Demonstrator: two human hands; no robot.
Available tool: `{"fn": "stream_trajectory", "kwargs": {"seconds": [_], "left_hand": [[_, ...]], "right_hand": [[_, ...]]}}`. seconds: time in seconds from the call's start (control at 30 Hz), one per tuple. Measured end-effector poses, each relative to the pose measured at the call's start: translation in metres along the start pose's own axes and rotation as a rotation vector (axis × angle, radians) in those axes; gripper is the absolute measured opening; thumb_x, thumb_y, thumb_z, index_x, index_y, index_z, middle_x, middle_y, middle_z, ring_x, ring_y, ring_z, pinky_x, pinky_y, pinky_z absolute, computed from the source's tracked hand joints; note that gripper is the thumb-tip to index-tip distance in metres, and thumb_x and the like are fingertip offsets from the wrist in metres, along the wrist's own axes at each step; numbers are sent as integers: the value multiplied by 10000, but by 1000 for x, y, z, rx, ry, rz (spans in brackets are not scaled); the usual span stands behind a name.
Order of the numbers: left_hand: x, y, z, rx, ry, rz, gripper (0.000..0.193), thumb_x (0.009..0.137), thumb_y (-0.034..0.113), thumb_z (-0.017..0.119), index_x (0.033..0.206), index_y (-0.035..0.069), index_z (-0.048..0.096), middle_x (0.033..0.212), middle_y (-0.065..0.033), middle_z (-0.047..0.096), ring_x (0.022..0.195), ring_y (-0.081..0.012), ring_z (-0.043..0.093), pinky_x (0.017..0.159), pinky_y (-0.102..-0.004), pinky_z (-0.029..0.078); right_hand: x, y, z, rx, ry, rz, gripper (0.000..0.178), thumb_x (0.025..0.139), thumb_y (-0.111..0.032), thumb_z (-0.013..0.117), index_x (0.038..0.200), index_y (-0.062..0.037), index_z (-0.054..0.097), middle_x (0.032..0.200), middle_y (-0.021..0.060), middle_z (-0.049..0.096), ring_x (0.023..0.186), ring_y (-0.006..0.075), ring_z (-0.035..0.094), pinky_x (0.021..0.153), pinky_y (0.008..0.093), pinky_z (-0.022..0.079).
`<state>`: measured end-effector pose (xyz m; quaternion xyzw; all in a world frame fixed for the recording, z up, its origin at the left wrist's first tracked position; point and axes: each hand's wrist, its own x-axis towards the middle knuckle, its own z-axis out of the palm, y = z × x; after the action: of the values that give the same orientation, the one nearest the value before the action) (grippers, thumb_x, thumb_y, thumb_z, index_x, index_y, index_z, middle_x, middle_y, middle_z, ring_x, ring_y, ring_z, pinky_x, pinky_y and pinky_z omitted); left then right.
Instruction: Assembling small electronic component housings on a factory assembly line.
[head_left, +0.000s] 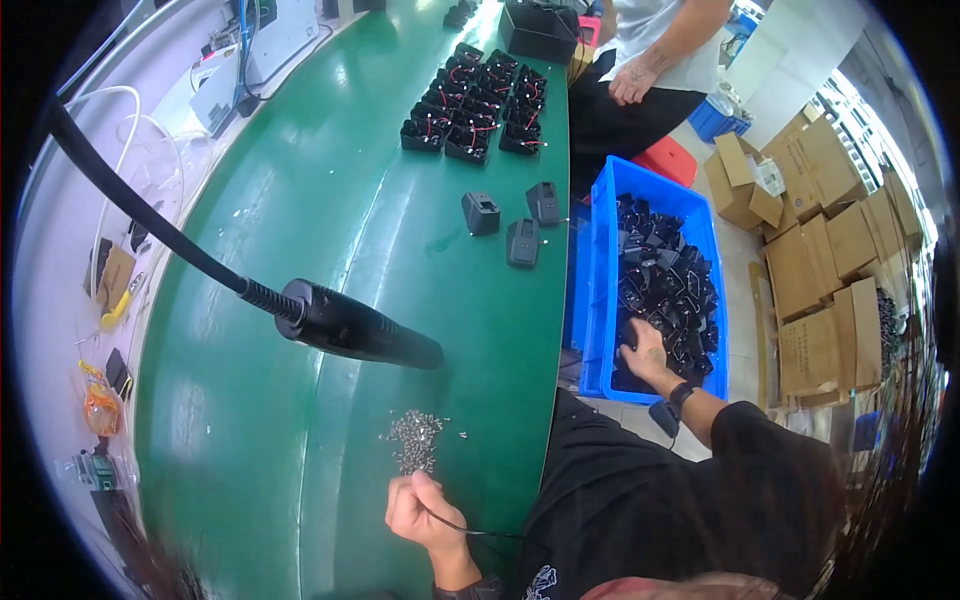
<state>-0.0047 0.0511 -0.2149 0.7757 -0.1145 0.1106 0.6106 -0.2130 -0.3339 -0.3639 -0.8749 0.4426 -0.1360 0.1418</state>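
My left hand point(425, 510) is closed, fingertips pressed together, at the near edge of a pile of small silver screws point(415, 438) on the green table. What it may hold is too small to make out. A thin black cable point(490, 533) runs from that hand toward my body. My right hand point(648, 352) reaches into a blue crate point(598, 290) at the right, its fingers bent round a black plastic part among many others point(668, 265). Above the table hangs a black electric screwdriver point(350, 325) on a thick cord, its tip hidden from view.
Three black charger-like housings point(522, 243) stand on the green table point(240, 400). Beyond them are rows of open black housings with red wires point(470, 110) and a black box point(540, 30). Another person's hand point(632, 80) is at the back. Cardboard boxes point(830, 340) are stacked at right.
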Motion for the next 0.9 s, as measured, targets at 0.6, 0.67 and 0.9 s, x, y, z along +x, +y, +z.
{"fn": "stream_trajectory", "kwargs": {"seconds": [0.6,0.67,0.9], "left_hand": [[-4,0,-3,38,-21,11,383,939,18,520,566,9,431,569,-42,458,524,-94,384,490,-262,268],[-5,1,-3,23,-13,-11,389,941,19,520,565,10,422,574,-42,460,529,-93,386,495,-259,276],[-6,-1,-4,52,-65,-35,324,921,11,514,600,-12,476,575,-77,473,504,-166,429,475,-296,317]], "right_hand": [[37,-10,-33,-413,-330,-80,493,746,-273,726,1177,-93,572,1055,143,606,1050,325,587,907,411,490],[42,-4,-43,-303,-279,-70,502,721,-275,730,1163,-93,581,1079,163,624,1018,336,609,884,420,507],[71,-89,-119,858,-274,284,485,834,-167,698,1290,-83,554,1056,38,660,905,112,607,666,275,501]]}}
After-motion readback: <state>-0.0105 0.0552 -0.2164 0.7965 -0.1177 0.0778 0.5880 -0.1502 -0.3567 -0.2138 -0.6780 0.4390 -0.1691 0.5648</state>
